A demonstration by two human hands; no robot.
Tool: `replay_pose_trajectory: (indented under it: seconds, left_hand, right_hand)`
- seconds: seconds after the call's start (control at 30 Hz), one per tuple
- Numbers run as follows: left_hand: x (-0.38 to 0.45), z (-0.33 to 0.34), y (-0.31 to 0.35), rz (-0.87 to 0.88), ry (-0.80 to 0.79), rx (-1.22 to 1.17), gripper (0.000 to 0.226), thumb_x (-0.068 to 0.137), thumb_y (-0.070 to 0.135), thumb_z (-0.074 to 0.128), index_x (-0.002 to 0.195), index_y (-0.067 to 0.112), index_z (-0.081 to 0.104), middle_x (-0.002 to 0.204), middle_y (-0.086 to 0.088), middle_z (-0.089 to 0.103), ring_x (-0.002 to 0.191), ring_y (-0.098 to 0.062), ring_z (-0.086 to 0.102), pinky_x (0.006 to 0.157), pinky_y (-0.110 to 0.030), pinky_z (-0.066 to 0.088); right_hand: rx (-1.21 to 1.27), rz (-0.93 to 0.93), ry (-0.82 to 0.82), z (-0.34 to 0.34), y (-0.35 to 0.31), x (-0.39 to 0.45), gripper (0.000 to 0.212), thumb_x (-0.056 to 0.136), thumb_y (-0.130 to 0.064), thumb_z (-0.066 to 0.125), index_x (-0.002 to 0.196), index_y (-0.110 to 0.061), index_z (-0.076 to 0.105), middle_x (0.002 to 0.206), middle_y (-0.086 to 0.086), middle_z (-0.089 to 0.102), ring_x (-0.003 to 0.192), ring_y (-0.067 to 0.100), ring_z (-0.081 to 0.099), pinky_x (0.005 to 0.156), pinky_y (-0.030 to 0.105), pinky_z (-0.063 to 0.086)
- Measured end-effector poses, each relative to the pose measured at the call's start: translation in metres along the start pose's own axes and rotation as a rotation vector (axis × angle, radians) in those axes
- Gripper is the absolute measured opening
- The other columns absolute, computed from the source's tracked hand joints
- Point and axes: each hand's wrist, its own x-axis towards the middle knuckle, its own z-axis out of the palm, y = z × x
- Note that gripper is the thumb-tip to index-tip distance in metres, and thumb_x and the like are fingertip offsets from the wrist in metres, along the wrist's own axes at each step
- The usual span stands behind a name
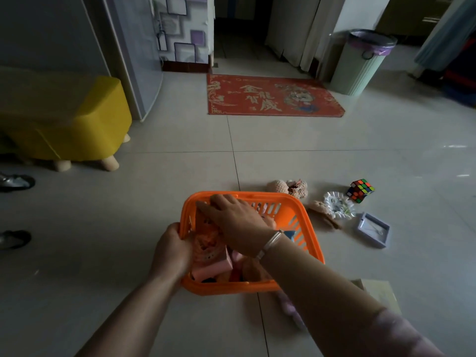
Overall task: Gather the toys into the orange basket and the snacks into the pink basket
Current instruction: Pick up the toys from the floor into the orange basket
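On the pale tiled floor (180, 140) stands the orange plastic basket (288, 286) with slotted walls, already holding soft pink and orange things. The left hand (172, 253) grips its rim at 9 o'clock, fingers clenched around it. The right hand (237, 222) lies flat inside, fingers spread and loose on the contents. At 2 o'clock lie a multicoloured puzzle cube (360, 190) and a knitted peach toy (287, 188).
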Motion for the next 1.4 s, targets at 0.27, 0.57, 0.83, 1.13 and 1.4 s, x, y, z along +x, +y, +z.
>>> replay_pose_trajectory:
  seconds: [0.27, 0.57, 0.83, 1.13, 1.4]
  left_hand:
    - [0.008, 0.001, -0.022, -0.02, 0.016, 0.04, 0.015, 0.095, 0.017, 0.055, 0.086, 0.015, 0.067, 0.085, -0.01, 0.072, 0.081, -0.031, 0.07, 0.078, -0.045, 0.058]
    - [0.019, -0.004, -0.024, -0.067, 0.133, -0.037, 0.018, 0.095, 0.026, 0.058, 0.091, 0.011, 0.067, 0.087, -0.012, 0.071, 0.079, -0.032, 0.067, 0.071, -0.039, 0.054]
    - [0.026, -0.016, -0.018, -0.121, 0.194, -0.064, 0.016, 0.097, 0.028, 0.055, 0.097, 0.016, 0.066, 0.095, -0.012, 0.071, 0.085, -0.035, 0.069, 0.082, -0.054, 0.059]
    - [0.029, -0.027, -0.026, -0.143, 0.211, -0.071, 0.018, 0.095, 0.03, 0.056, 0.096, 0.016, 0.066, 0.097, -0.012, 0.072, 0.087, -0.037, 0.07, 0.084, -0.057, 0.058]
    - [0.031, -0.033, -0.021, -0.14, 0.231, -0.099, 0.018, 0.096, 0.03, 0.055, 0.09, 0.016, 0.065, 0.096, -0.013, 0.072, 0.087, -0.037, 0.07, 0.083, -0.058, 0.058]
  right_hand:
    - [0.058, -0.002, 0.055, 0.001, -0.001, -0.005, 0.056, 0.09, -0.025, 0.058, 0.143, -0.028, 0.039, 0.155, 0.003, 0.023, 0.142, 0.026, 0.017, 0.115, 0.048, 0.018]
    - [0.238, 0.581, 0.547, -0.004, 0.112, -0.081, 0.05, 0.088, -0.003, 0.053, 0.136, -0.017, 0.049, 0.144, 0.011, 0.042, 0.13, 0.031, 0.04, 0.106, 0.048, 0.036]
    - [0.312, 0.858, -0.008, 0.095, 0.1, -0.158, 0.079, 0.087, -0.058, 0.049, 0.151, -0.027, 0.014, 0.158, 0.011, 0.012, 0.142, 0.034, 0.02, 0.111, 0.047, 0.025]
    - [0.212, 0.813, -0.458, 0.156, 0.08, -0.189, 0.079, 0.086, -0.049, 0.045, 0.147, -0.042, -0.004, 0.152, 0.007, 0.017, 0.128, 0.036, 0.033, 0.1, 0.046, 0.039]
    - [0.064, 0.904, -0.038, 0.108, 0.133, -0.186, 0.078, 0.086, -0.031, 0.054, 0.147, -0.038, 0.007, 0.145, 0.005, 0.027, 0.118, 0.036, 0.039, 0.09, 0.049, 0.044]
